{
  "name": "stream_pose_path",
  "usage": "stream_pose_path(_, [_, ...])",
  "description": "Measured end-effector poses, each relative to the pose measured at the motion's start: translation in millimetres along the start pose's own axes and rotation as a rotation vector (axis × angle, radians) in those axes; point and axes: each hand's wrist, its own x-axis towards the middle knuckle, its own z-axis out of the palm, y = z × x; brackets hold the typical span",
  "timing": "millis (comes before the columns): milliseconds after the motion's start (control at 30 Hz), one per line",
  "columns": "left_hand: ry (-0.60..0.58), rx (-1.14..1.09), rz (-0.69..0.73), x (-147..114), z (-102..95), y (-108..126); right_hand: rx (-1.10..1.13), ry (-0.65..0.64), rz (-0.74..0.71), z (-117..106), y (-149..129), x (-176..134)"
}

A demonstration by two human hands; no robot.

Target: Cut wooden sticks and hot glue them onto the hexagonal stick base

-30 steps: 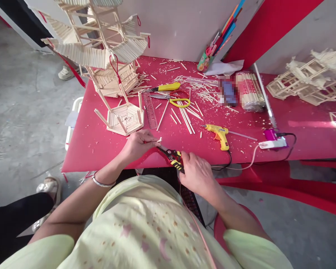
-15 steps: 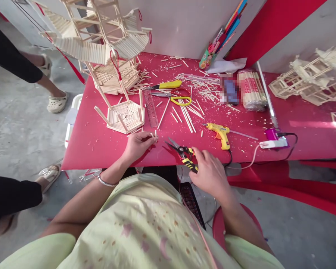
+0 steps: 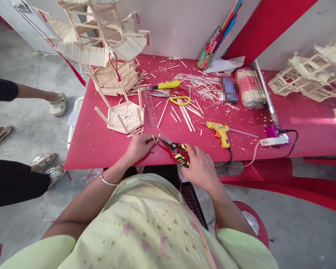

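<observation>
Pinches mostly hidden wooden sticks (image 3: 154, 138) in left hand (image 3: 139, 148); grips partly covered yellow-and-black shears (image 3: 176, 150), with blades (image 3: 166, 139) slightly parted, in right hand (image 3: 200, 166).

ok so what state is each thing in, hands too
left hand: pinching short wooden sticks
right hand: gripping black-and-yellow shears
shears: blades parted
scissors: lying down
utility knife: lying down, blade unclear
glue gun: on its side, glue stick protruding behind
stick bundle: plastic-wrapped
pen cup: filled
</observation>
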Motion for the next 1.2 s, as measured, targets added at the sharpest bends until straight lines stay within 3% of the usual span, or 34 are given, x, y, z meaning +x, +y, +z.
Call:
stream_pose_path(567, [-0.002,-0.06,-0.096,4.0,2.1,1.7,-0.069,0.039,-0.022,1.1,-2.3,4.1])
stream_pose_path(900, [0.003,-0.069,-0.035,2.8,4.4,-0.2,-0.043,0.051,-0.028,4.3,-1.1,5.6])
stream_pose_path(1067, [0.02,-0.113,-0.098,1.2,6.4,-0.9,-0.043,0.054,0.002,8.3,2.8,1.9])
stream_pose_path(1200, [0.11,0.077,-0.01,10.4,0.8,10.3,-0.086,0.103,0.074,1.5,5.7,13.3])
